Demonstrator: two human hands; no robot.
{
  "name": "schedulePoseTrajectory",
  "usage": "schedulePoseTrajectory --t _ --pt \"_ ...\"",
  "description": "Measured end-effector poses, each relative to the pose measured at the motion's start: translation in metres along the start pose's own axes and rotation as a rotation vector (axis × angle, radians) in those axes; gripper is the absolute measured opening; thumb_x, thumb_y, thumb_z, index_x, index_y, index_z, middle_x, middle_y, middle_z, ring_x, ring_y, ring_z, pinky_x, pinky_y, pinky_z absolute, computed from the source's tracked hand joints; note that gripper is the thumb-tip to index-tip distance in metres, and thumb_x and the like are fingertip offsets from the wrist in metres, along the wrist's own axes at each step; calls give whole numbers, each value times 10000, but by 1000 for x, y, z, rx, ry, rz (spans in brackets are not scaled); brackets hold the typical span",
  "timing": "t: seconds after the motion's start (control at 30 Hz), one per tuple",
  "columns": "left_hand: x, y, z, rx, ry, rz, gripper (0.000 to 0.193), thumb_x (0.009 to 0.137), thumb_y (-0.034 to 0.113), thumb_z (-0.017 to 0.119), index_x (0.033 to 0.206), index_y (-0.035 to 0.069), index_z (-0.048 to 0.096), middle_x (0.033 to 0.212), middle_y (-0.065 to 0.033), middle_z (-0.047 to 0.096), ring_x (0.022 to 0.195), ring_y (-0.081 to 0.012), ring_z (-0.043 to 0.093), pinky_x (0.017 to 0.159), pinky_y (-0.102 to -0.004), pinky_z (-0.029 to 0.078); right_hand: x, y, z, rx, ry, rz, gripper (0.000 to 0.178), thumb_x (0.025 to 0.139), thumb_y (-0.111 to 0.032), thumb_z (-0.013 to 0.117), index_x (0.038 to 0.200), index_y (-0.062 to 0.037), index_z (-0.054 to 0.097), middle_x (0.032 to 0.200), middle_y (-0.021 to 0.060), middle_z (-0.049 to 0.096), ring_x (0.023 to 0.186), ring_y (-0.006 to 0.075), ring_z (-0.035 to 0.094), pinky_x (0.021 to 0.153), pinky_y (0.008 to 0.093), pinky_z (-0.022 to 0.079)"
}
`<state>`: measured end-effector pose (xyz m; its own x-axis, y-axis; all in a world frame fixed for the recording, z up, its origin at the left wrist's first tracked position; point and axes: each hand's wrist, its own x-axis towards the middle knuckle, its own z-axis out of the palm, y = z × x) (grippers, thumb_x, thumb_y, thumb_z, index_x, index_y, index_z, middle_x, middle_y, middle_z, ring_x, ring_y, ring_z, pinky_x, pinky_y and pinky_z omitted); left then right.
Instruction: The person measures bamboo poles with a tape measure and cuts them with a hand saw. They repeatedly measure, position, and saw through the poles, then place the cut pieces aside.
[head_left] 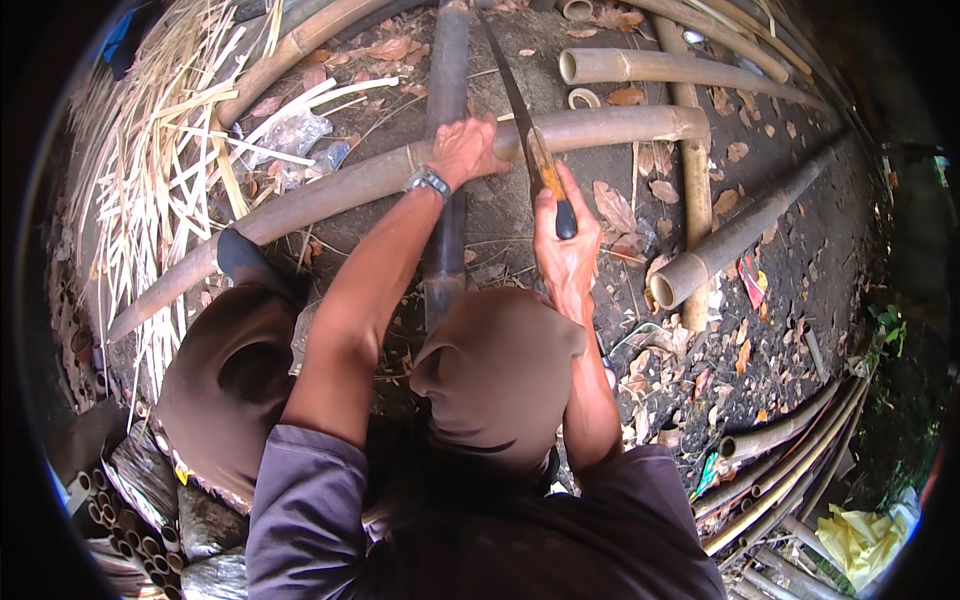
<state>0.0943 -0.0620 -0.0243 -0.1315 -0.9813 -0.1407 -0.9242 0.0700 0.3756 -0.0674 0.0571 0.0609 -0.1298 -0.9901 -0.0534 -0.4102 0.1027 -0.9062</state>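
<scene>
A long bamboo pole [330, 195] slants across the ground from lower left to upper right, lying over a darker bamboo pole [450, 80]. My left hand [463, 150], with a watch on the wrist, grips the long pole where the two cross. My right hand [567, 235] is closed round the worn brown and black handle of a handsaw [508, 75]. The saw's long dark blade points away from me and crosses the long pole just right of my left hand. Whether its teeth are in the bamboo I cannot tell.
Thin split bamboo strips [160, 170] heap at the left. A cut bamboo piece [735, 225] lies at the right, a short bamboo ring [584, 98] beyond the pole. More bamboo poles [690, 72] lie at the far right. Stacked bamboo [770, 470] and a yellow bag [860, 545] are near right.
</scene>
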Motion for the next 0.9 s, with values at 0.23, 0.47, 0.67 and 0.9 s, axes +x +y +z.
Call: schedulePoseTrajectory --t 0.23,0.47,0.67,0.9 --pt "1 -12 -7 -29 -91 -72 634 617 410 815 1100 52 614 963 -154 714 933 -310 698 779 -427 532 -155 28 -91 -222 -74 -106 446 918 -89 545 1345 39 518 1037 200 713 827 217 716 729 330 560" --pt "-1 9 4 -37 -6 -24 605 606 382 824 1058 46 605 959 -156 711 933 -321 695 767 -426 529 20 -14 11 -12 60 -111 417 921 -178 598 1309 -25 581 620 99 555 593 96 463 531 303 429" --pt "2 -12 -11 -52 -83 -117 605 603 370 835 1068 62 603 948 -154 711 929 -332 691 774 -446 519 -164 38 -91 -138 -28 -206 446 919 -65 529 1340 81 511 1078 205 701 857 177 695 738 281 536" --pt "5 17 6 -54 -7 -22 581 607 333 836 1076 72 611 961 -143 714 923 -326 693 742 -441 524 30 1 5 20 93 -138 405 927 -155 600 1307 -17 583 684 73 570 581 103 474 535 287 434"
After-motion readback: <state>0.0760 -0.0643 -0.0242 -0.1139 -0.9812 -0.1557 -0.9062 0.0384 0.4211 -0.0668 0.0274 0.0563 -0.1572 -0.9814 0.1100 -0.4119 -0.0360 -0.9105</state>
